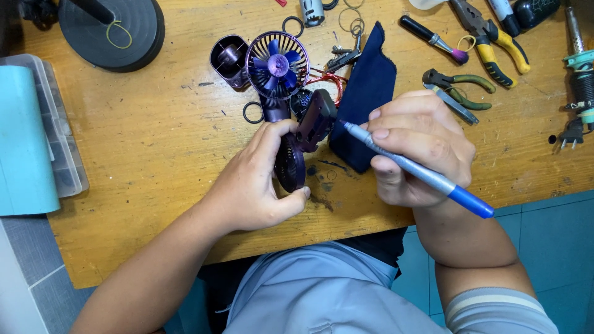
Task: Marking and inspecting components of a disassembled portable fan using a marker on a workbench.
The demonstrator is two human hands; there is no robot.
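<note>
Purple handheld fan (286, 93), opened up and in pieces, sits at the middle of a worn wooden workbench (154, 136), its bladed head lying flat and its dark rear casing (314, 120) tilted up off the wood. Fingers of the left hand (260, 179) curl around the fan's handle and a round grille piece (289, 166), the thumb pressed along the lower edge. Fingers of the right hand (421, 148) are pinched around a grey-and-blue pen-shaped tool (414, 167), whose tip touches the edge of the rear casing. Beneath that hand lies a dark blue cloth (365, 93). Red wires (331, 80) trail from the fan's body, with a purple cup-shaped housing (228, 59) just beside the head and black rubber rings (252, 112) scattered near. Farther out rest green-handled cutters (461, 89), yellow-handled pliers (492, 40) and a small brush (433, 40); a black round base (114, 31) stands at the far left corner, a clear compartment box (62, 148) at the bench's left edge.
</note>
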